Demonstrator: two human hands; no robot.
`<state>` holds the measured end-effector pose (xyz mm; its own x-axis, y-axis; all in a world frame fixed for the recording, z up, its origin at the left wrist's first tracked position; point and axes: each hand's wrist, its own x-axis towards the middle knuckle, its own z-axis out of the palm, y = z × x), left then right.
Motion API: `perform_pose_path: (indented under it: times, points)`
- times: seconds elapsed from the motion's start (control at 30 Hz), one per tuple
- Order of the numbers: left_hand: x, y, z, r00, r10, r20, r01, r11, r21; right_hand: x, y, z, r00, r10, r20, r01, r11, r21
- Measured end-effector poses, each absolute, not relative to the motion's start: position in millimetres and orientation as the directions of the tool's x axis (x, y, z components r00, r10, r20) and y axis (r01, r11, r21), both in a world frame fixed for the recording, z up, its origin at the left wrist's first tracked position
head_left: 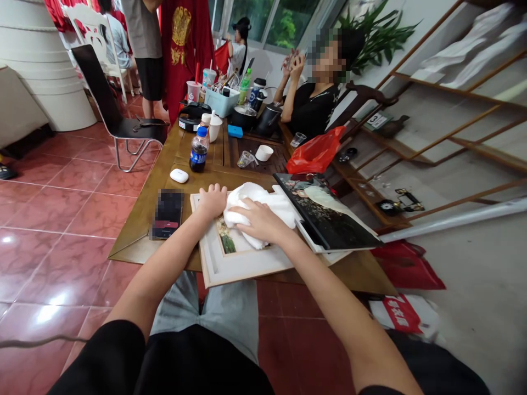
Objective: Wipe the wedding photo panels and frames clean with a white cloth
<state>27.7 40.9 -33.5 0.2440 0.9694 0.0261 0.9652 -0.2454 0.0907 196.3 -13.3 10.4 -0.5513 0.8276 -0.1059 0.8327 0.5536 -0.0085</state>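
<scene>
On the table in front of me lies a picture frame with a pale wide border and a partly covered picture. My left hand rests on its upper left corner, fingers stretched out over the edge. A bunched white cloth lies on the frame, and my right hand presses on it with the fingers curved over it. Right of the cloth, a dark picture panel with a painted scene leans over the frame's right side, hiding part of it.
Left of the frame lie a phone and a white earbud case. Behind stand a cola bottle, cups, a blue basket and a red plastic bag. A person sits at the far right side; shelves line the right wall.
</scene>
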Motion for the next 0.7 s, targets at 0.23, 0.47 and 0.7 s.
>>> perform_pose_path:
  times: [0.23,0.47,0.7]
  points:
    - [30.3,43.3,-35.3,0.225,0.973,0.042,0.968,-0.228,0.101,181.4,-81.0,13.6,-0.830,0.539,-0.143,0.554,0.763,-0.333]
    - [29.6,43.5,-38.5,0.227,0.972,0.064,0.967,-0.233,0.102,205.9,-56.1,9.7,-0.619,0.779,-0.102,0.782,0.623,0.015]
    - [28.3,40.8,-37.8,0.242,0.968,0.073,0.964,-0.248,0.091,222.4,-10.9,4.6,-0.348,0.936,0.053,0.933,0.340,0.116]
